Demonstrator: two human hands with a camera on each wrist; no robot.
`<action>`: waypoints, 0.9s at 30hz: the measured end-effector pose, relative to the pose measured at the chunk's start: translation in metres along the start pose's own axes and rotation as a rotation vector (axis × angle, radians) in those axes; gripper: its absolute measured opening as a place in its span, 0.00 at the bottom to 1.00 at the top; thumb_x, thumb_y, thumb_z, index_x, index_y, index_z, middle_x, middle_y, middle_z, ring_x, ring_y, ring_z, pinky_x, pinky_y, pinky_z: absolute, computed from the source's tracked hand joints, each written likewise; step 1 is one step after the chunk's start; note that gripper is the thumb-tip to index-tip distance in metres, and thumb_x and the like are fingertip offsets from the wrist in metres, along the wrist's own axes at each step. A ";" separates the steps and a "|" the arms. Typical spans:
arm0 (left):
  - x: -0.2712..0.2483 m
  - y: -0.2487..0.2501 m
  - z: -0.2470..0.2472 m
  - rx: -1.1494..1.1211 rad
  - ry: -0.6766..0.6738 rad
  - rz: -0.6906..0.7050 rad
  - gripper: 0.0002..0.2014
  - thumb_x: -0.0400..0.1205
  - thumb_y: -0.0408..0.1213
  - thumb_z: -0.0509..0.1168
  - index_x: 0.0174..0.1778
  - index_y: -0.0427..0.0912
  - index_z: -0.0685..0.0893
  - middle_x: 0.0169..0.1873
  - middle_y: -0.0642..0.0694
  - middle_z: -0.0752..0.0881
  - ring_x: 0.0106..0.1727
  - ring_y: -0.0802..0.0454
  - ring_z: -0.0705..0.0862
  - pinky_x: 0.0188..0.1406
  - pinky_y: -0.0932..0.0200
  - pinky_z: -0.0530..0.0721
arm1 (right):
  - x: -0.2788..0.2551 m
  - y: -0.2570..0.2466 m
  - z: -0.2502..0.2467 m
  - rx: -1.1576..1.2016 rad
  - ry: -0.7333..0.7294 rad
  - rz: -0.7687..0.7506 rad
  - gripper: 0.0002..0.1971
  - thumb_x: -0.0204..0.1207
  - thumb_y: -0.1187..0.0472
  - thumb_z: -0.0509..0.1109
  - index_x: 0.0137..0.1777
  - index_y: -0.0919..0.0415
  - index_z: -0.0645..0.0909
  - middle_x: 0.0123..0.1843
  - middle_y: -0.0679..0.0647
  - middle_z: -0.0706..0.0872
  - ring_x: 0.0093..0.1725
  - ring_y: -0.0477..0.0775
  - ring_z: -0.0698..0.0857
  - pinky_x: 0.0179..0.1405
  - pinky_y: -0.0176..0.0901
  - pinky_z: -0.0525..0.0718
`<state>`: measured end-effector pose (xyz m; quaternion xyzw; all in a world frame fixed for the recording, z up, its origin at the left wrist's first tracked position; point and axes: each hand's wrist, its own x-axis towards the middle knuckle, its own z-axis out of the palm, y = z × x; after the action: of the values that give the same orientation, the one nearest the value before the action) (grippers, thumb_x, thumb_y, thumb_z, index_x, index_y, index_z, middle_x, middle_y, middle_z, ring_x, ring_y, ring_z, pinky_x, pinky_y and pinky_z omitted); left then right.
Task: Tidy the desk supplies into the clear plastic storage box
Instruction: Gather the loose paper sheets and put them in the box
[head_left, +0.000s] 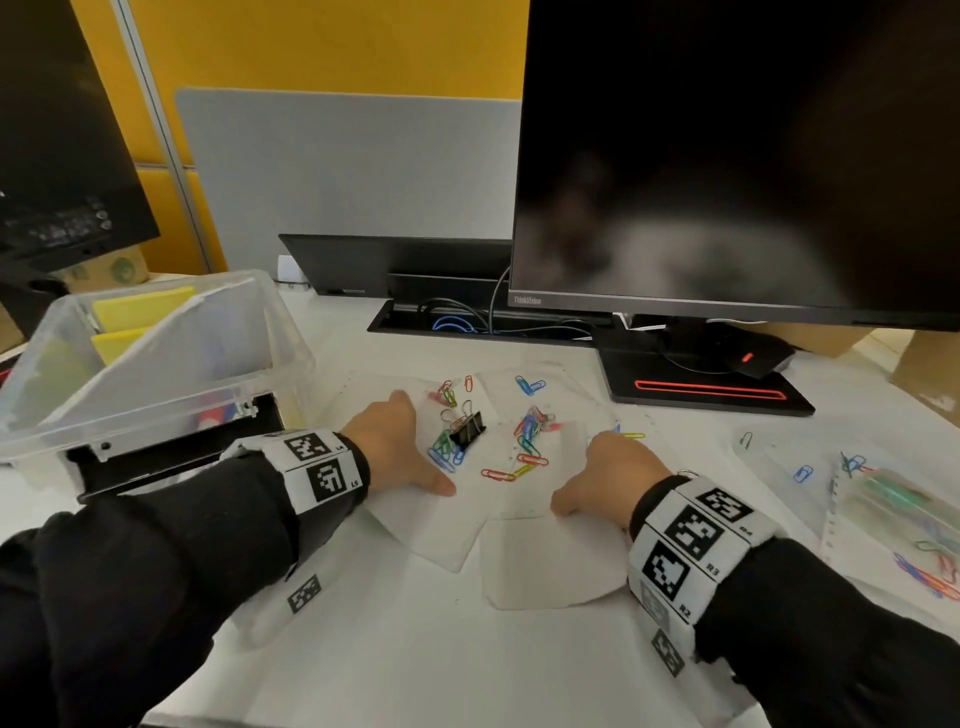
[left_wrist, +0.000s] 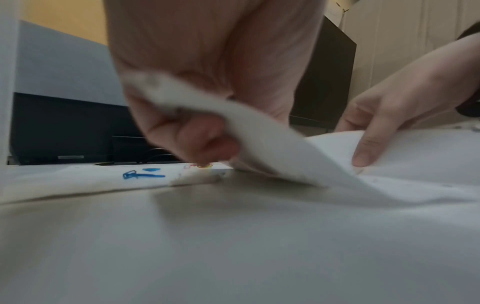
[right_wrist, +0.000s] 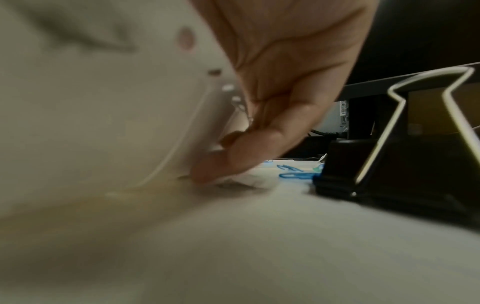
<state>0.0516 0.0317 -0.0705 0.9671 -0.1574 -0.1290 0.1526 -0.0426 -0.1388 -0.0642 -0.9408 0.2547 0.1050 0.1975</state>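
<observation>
Translucent plastic sleeves (head_left: 441, 530) lie overlapped on the white desk, strewn with coloured paper clips (head_left: 530, 431) and a black binder clip (head_left: 467, 428). My left hand (head_left: 415, 441) grips the left sleeve's edge, fingers curled under it (left_wrist: 197, 139) and the sleeve (left_wrist: 272, 144) lifted. My right hand (head_left: 587, 473) pinches the right sleeve (head_left: 545, 561), thumb on top (left_wrist: 369, 133). In the right wrist view its fingers (right_wrist: 233, 160) press the curled sleeve (right_wrist: 103, 102), with a second binder clip (right_wrist: 376, 164) close beside it. The clear storage box (head_left: 280, 312) stands at the left.
Yellow pads (head_left: 140, 312) stand inside the box, a black case (head_left: 171, 452) in front of it. A monitor (head_left: 727, 156) on its base (head_left: 701, 389), a mouse (head_left: 753, 358) and a cable tray (head_left: 467, 322) are behind. More sleeves with clips (head_left: 883, 509) lie at the right.
</observation>
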 end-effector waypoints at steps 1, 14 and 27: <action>0.001 0.000 -0.001 -0.065 0.057 0.037 0.44 0.65 0.45 0.78 0.72 0.40 0.61 0.61 0.40 0.80 0.60 0.43 0.80 0.52 0.56 0.79 | -0.001 0.000 0.000 0.035 0.043 -0.002 0.17 0.71 0.56 0.71 0.56 0.62 0.74 0.47 0.55 0.75 0.48 0.56 0.77 0.43 0.41 0.76; -0.004 0.004 -0.007 -0.096 0.587 0.430 0.18 0.79 0.23 0.57 0.60 0.48 0.76 0.60 0.44 0.77 0.45 0.48 0.78 0.40 0.57 0.79 | -0.009 0.002 -0.007 0.292 0.422 -0.014 0.16 0.77 0.62 0.60 0.62 0.63 0.62 0.45 0.58 0.78 0.42 0.62 0.78 0.43 0.50 0.79; -0.002 0.011 -0.004 -0.167 0.719 0.561 0.22 0.78 0.41 0.67 0.68 0.43 0.75 0.69 0.43 0.70 0.67 0.48 0.73 0.64 0.60 0.75 | -0.013 0.000 -0.012 0.534 0.673 -0.161 0.24 0.74 0.73 0.60 0.69 0.57 0.61 0.47 0.52 0.76 0.44 0.58 0.78 0.47 0.55 0.82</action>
<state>0.0481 0.0238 -0.0625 0.8548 -0.3392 0.2484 0.3041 -0.0529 -0.1385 -0.0493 -0.8553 0.2488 -0.2930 0.3475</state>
